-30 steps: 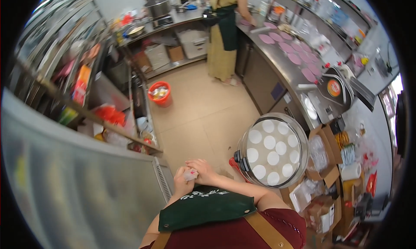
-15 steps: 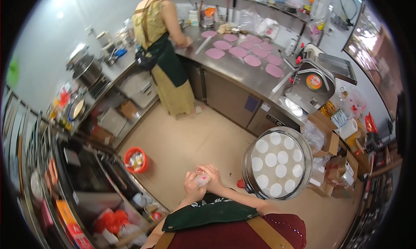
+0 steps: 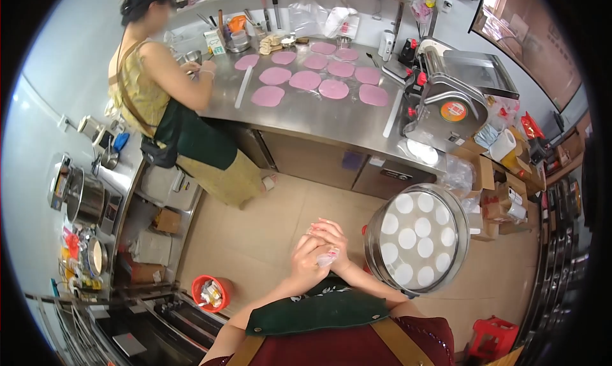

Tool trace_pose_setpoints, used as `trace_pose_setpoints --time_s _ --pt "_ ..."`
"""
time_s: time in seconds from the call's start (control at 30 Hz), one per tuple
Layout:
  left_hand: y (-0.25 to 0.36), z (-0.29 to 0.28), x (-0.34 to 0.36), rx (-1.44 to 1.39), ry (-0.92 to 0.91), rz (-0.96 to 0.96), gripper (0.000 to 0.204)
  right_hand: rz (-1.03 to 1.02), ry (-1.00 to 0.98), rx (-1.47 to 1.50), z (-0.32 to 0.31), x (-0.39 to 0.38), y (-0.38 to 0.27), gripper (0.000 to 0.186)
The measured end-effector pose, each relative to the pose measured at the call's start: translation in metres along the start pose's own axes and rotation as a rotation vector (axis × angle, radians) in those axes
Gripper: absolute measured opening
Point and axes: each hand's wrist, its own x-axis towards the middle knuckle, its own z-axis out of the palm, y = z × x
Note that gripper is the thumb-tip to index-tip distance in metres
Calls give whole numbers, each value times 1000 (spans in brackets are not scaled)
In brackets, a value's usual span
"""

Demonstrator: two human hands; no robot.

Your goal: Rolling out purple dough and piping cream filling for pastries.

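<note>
My left hand (image 3: 310,259) and my right hand (image 3: 333,235) are clasped together at chest height, over the floor. A small crumpled piece of whitish, see-through plastic with pink marks (image 3: 327,258) pokes out between them, squeezed in the closed fingers; most of it is hidden. Close to my right forearm stands a large round metal steamer tray (image 3: 459,264) holding several white paper discs (image 3: 407,238). On the steel worktop (image 3: 299,116) ahead lie several flat pink dough rounds (image 3: 305,80).
Another person (image 3: 159,92) in a green apron works at the counter's left end. A dough-rolling machine (image 3: 446,111) occupies its right end. On the floor are a red waste bin (image 3: 223,286) and a red stool (image 3: 492,336). Cardboard boxes (image 3: 484,175) stand at right.
The view has turned to the right, so worktop and person appear further left. My clasped hands have risen slightly and remain around the plastic. The red stool has come into view.
</note>
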Motion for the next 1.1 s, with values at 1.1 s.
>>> trace_pose_setpoints --time_s 1.1 --pt "-405 39 292 239 -135 -513 13 239 805 612 -48 462 253 34"
